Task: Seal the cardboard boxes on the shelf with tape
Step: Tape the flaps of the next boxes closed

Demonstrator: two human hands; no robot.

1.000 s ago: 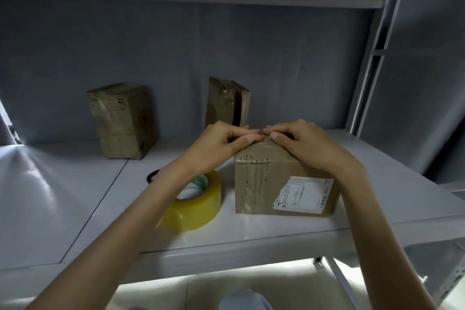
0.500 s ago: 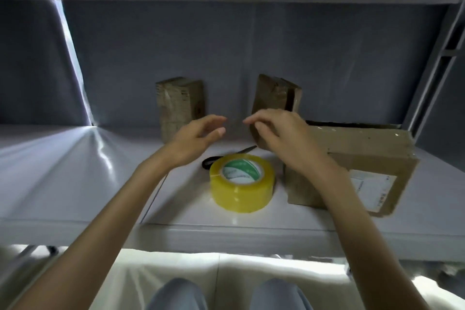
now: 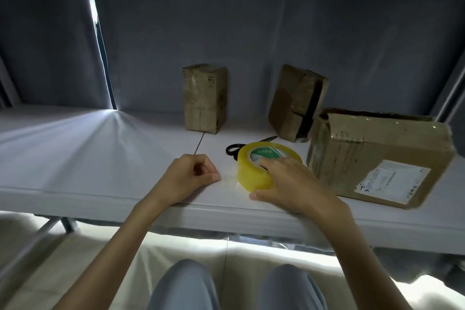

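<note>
— Three cardboard boxes, is that right?

— Yes, all on the white shelf (image 3: 100, 158). The left box (image 3: 204, 98) stands upright near the back wall. The middle box (image 3: 297, 102) leans a little, with a dark gap between its flaps. The large box (image 3: 380, 156) sits at the right, nearest the front edge, with a white label (image 3: 391, 182) on its near face.

— Where is the tape?

— The yellow tape roll (image 3: 261, 166) lies flat on the shelf, just left of the large box. Black scissors (image 3: 241, 147) lie right behind it, partly hidden by the roll.

— And the hands?

— The right hand (image 3: 289, 184) grasps the roll: fingers reach over its top into the core, and the thumb presses against its near side. The left hand (image 3: 188, 176) rests on the shelf just left of the roll, fingers curled in, thumb against the fingertips. A faint sheen lies on the shelf between that hand and the roll; I cannot tell whether it pinches a tape end or is simply clenched.

— Anything else?

— The person's knees (image 3: 236, 287), in light trousers, show below the shelf edge.
</note>
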